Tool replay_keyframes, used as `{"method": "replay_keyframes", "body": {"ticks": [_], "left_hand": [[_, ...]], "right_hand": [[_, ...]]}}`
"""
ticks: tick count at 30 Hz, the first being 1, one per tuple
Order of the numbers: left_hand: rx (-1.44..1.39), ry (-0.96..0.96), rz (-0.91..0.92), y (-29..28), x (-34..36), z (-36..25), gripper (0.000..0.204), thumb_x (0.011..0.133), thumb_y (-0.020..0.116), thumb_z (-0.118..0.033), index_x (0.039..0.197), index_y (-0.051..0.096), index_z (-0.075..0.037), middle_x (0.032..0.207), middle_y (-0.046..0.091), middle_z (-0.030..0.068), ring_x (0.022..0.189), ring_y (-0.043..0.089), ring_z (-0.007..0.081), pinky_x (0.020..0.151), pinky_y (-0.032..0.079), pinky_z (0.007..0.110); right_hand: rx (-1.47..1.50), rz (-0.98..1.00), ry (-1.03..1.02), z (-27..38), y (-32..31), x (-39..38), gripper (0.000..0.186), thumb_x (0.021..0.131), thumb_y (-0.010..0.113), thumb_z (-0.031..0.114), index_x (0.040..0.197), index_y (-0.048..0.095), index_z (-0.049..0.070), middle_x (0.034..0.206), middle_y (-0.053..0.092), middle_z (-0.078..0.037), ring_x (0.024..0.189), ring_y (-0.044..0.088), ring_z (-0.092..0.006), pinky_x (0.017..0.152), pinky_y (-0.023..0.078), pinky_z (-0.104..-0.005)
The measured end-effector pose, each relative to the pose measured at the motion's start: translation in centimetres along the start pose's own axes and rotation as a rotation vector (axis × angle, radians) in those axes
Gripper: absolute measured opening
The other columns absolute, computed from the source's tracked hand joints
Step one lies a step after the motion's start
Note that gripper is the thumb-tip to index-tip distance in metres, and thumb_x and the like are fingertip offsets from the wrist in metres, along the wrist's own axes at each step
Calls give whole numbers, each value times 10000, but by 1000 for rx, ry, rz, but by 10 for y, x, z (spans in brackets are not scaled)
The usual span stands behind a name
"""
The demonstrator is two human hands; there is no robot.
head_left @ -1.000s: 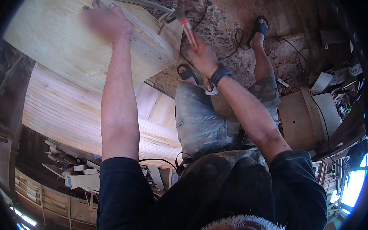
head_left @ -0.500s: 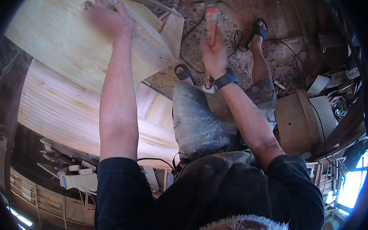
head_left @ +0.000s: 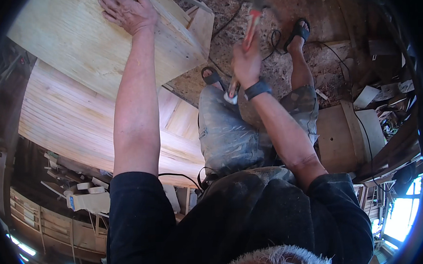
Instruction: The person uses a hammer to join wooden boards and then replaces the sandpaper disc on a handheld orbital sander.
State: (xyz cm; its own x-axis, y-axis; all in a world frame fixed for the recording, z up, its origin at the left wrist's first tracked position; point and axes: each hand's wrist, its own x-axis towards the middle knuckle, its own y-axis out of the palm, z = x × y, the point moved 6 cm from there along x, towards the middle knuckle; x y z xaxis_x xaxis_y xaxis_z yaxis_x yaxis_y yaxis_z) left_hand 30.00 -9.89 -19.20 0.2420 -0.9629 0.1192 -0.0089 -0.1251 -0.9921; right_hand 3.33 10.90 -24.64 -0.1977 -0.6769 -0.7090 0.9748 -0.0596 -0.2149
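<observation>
Head view: left hand, flat, seemingly steadies the panel beneath. Right hand clasps a hammer (mid-handle, perhaps for control).

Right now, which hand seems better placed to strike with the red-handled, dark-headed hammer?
Probably the right hand: it grips the red-handled, dark-headed hammer, head pointing outward. The left hand lies spread on the broad, pale plywood panel without the hammer, so it seems better suited to steadying.
</observation>
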Motion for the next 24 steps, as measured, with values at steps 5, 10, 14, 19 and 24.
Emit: {"method": "replay_keyframes", "body": {"ticks": [5,10,14,19,24], "left_hand": [[-207,-14,76,4,-1,-1,728,919,542,-450,1556,333,-166,1630,178,241,1528,114,405,1208,47,600],[-218,-29,68,5,-2,1,715,927,530,-450,1552,338,-162,1631,179,239,1531,114,397,1207,47,598],[-199,-9,73,4,-1,-1,715,932,521,-441,1554,330,-144,1632,180,240,1530,119,398,1207,51,590],[-197,-42,98,2,-2,-4,710,940,508,-418,1550,319,-107,1630,185,246,1533,119,378,1212,60,565],[-179,-38,102,4,-1,-1,707,945,506,-414,1550,312,-105,1628,183,252,1534,120,374,1216,59,562]], "right_hand": [[-246,245,59,-7,19,-15,649,878,619,125,1493,420,66,1091,645,-234,934,657,-365,868,516,-421],[-128,64,-83,7,-9,10,656,874,626,112,1491,414,45,1063,661,-206,903,663,-337,833,519,-409],[-52,21,-77,12,-21,17,616,881,627,90,1460,430,18,895,624,-89,699,604,-188,648,503,-343],[21,-46,24,4,-12,9,646,882,633,99,1490,419,49,951,611,-113,787,594,-224,700,484,-355],[113,238,-2,-19,6,13,590,893,633,80,1455,453,62,779,517,5,608,510,-84,515,428,-274]]}}
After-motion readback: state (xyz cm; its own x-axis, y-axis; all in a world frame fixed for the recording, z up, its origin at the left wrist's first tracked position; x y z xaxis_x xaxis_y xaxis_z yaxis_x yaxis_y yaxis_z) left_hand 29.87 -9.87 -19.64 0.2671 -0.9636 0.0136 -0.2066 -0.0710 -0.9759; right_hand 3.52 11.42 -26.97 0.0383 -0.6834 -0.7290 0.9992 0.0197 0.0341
